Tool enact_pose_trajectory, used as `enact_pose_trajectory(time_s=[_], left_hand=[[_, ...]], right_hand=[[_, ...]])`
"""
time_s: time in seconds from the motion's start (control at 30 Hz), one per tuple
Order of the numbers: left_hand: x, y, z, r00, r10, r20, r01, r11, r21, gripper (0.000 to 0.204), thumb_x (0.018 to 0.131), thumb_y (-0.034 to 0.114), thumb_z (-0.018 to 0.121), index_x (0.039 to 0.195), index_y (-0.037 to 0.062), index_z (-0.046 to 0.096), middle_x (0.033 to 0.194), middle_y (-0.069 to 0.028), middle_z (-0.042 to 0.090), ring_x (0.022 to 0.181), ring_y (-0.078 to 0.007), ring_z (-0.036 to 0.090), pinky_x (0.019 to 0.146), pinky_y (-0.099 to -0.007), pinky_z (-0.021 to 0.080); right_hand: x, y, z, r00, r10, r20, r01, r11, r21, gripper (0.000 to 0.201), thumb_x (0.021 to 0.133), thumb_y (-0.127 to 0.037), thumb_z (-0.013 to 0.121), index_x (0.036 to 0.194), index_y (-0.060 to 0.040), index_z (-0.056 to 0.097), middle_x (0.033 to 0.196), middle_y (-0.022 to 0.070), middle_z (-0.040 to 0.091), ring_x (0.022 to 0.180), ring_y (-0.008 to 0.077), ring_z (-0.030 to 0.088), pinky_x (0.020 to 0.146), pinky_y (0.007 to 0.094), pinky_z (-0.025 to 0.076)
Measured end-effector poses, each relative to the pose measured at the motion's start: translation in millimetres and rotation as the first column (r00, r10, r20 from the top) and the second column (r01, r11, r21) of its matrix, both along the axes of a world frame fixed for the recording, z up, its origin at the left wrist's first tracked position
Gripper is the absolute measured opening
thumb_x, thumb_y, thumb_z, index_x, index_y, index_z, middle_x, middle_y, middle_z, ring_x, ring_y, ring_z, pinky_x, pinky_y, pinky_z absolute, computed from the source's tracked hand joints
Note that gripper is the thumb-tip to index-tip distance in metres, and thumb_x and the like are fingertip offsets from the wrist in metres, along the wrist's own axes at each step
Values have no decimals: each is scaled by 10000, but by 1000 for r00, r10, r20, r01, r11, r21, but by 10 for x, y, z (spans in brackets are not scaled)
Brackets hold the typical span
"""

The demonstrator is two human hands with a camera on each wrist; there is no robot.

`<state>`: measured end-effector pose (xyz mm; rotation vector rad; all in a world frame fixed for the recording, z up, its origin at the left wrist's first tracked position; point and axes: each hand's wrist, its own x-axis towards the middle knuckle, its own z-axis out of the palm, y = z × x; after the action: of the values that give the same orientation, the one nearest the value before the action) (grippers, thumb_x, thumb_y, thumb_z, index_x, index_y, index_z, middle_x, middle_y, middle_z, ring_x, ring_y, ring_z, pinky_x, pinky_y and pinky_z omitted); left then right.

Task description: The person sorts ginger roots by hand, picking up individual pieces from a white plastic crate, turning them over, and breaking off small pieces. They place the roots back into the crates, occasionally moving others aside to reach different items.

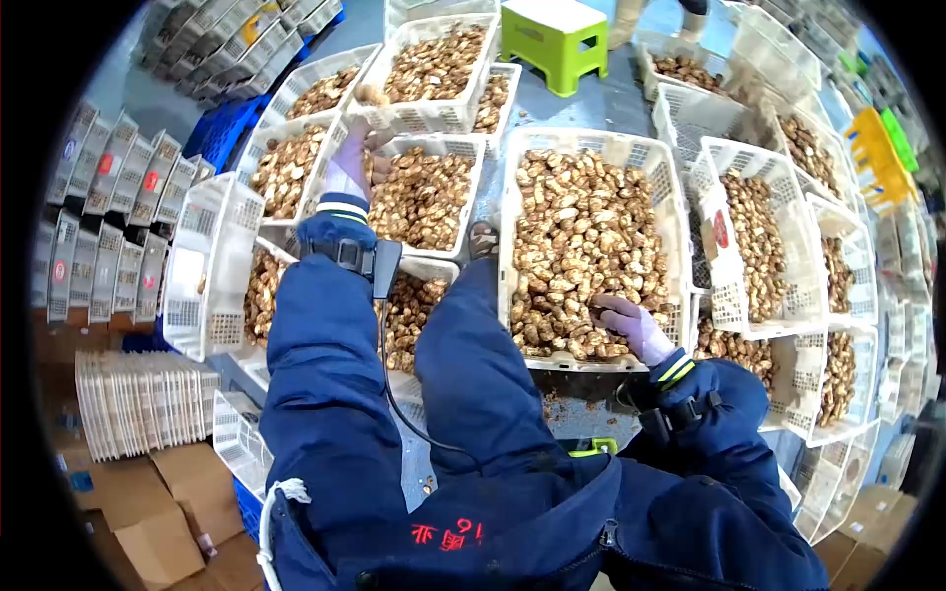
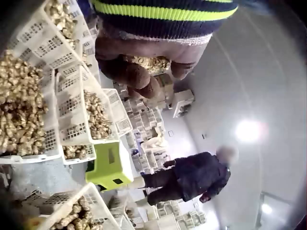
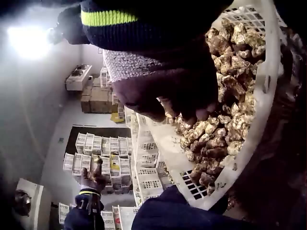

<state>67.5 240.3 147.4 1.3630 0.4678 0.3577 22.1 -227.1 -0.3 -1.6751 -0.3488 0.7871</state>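
Observation:
My gloved left hand [image 1: 347,165] is raised over the crates at the left, fingers curled. In the left wrist view a lumpy brown-and-cream mushroom [image 2: 152,63] shows between its thumb and fingers. From the right wrist view, the left hand [image 3: 92,179] is seen holding the piece at its fingertips. My right hand [image 1: 636,330], in a pale purple glove, reaches down onto the mushrooms [image 1: 581,246] heaped in the large white crate [image 1: 507,197] before me. Its fingertips [image 3: 204,114] touch the pile; I cannot tell whether they pinch a piece.
More white crates of mushrooms stand close on both sides, such as one at the right [image 1: 818,266]. A green stool [image 1: 557,54] stands beyond the large crate. Stacked trays [image 1: 148,404] and cardboard [image 1: 163,512] lie at the lower left. Another person [image 2: 199,175] stands farther off.

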Motion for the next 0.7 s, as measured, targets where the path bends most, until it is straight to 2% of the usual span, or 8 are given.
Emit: enact_pose_trajectory(time_s=[0.2,0.23,0.27,0.37,0.4,0.43,0.53,0.7], left_hand=[[-325,-1271,-504,935,-352,-51,346,869,354,328,929,241,540,1171,25,587,1009,-94,621,622,-84,496,519,-207,435],[-397,-1580,-543,950,-306,-67,284,930,-232,357,916,269,571,1174,24,587,1021,-109,606,644,-88,504,533,-206,437],[-462,-1813,-653,964,-251,-87,188,876,-445,370,910,261,579,1180,9,576,1026,-125,599,699,-98,517,552,-200,437],[-647,-2174,-1304,932,-307,194,353,639,-684,337,902,125,521,1211,-11,518,1016,-139,596,795,-190,544,617,-310,473],[-742,-2262,-1454,934,-341,109,346,782,-518,319,887,84,518,1194,-3,522,964,-141,606,784,-230,554,651,-365,490],[-787,-2372,-1414,954,-271,129,286,689,-666,303,884,57,512,1181,4,540,928,-132,615,790,-240,571,673,-363,514],[-811,-2207,-1782,955,-266,131,290,742,-605,325,877,30,533,1202,16,543,983,-132,641,842,-236,615,672,-345,540],[-780,-2217,-1765,983,-169,71,170,696,-698,358,853,16,572,1208,63,567,1042,-110,648,902,-236,638,742,-361,558]], right_hand=[[-47,12,120,995,22,102,-10,993,-121,379,886,-210,572,1232,-55,578,1152,113,623,1033,204,580,828,297,479],[-55,20,128,995,50,85,-36,985,-167,346,888,-179,569,1213,-62,588,1159,111,622,1035,231,592,837,306,486],[-59,-44,76,949,151,276,-119,984,-130,297,887,-150,565,1167,-59,604,1160,114,617,1033,259,597,843,318,494],[-19,-196,-115,419,428,801,-335,893,-301,172,866,-114,567,1008,-45,635,1129,109,620,983,277,615,821,357,514],[-41,-249,-60,486,515,707,-384,852,-357,169,867,-128,564,998,-54,640,1099,102,631,942,276,626,800,357,515],[-86,-307,-28,542,591,598,-437,806,-399,166,868,-141,561,988,-63,645,1069,94,643,902,275,637,780,356,516],[-164,-360,-37,953,290,93,-257,930,-262,217,874,-194,529,1006,-109,679,920,114,680,812,257,659,719,340,511],[-2,-425,124,954,214,209,-49,802,-595,263,861,-163,541,1072,-59,658,914,150,681,840,270,654,778,344,510]])
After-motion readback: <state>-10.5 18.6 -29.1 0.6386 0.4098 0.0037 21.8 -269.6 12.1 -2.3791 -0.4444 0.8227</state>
